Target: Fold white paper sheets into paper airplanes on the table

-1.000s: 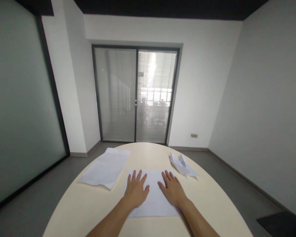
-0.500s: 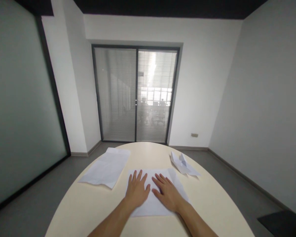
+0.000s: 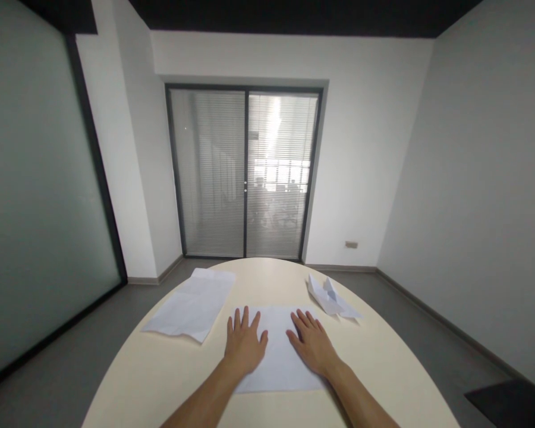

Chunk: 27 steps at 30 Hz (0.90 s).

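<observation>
A white sheet of paper point(image 3: 279, 365) lies flat on the table in front of me. My left hand point(image 3: 245, 342) rests palm down on its left part, fingers spread. On the right part lies my right hand point(image 3: 312, 343), also palm down and open, covering that side edge. Neither hand grips anything. Beyond my right hand, a folded white paper shape point(image 3: 332, 297) with raised points stands on the table. Farther left is another white paper point(image 3: 191, 306), its near edge slightly wavy.
The pale round-edged table point(image 3: 267, 410) narrows away from me. Past its far edge are a glass door with blinds point(image 3: 245, 172) and white walls. A frosted glass panel point(image 3: 40, 196) stands at left. Something dark and flat point(image 3: 512, 404) is at the lower right.
My hands have moved apart: the right one slid outward to the right, the left one slightly left. More of the sheet's middle shows between them, and its right corner looks flatter or is covered.
</observation>
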{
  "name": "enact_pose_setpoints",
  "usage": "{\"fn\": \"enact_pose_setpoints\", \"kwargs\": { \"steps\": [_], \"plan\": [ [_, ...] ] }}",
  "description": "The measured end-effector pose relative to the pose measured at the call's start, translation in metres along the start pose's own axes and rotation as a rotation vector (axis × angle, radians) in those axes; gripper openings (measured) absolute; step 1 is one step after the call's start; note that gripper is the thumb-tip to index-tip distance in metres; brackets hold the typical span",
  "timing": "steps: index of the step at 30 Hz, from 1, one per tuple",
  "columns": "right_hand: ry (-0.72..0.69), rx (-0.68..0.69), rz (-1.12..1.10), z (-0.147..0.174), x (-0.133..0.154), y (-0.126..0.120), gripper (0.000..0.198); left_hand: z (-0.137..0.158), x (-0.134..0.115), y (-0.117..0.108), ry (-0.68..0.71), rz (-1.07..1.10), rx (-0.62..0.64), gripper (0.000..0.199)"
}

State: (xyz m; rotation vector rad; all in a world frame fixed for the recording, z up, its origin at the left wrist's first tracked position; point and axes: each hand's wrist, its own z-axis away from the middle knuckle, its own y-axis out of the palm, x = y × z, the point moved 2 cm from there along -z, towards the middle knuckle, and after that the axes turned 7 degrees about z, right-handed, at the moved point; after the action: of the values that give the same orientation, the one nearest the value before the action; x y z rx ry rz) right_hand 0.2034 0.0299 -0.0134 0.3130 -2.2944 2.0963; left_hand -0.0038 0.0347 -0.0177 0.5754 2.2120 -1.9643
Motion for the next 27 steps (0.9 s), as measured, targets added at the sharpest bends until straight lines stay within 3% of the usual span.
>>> {"fn": "enact_pose_setpoints", "kwargs": {
  "steps": [4,8,21,27],
  "plan": [
    [-0.056,0.001,-0.042,0.001,0.0,0.0,0.06,-0.001,-0.001,0.004,0.146,0.049,0.055,0.059],
    [-0.209,0.035,-0.117,0.005,0.004,-0.004,0.058,-0.001,-0.004,0.006,0.267,0.093,0.128,0.058],
    [-0.439,0.095,-0.196,0.023,0.029,-0.027,0.069,0.0,-0.009,0.006,0.005,-0.038,-0.064,0.06],
    [-0.233,0.077,-0.135,0.012,0.017,-0.014,0.066,-0.001,-0.005,0.003,-0.129,-0.094,-0.074,0.063]
  ]
}}
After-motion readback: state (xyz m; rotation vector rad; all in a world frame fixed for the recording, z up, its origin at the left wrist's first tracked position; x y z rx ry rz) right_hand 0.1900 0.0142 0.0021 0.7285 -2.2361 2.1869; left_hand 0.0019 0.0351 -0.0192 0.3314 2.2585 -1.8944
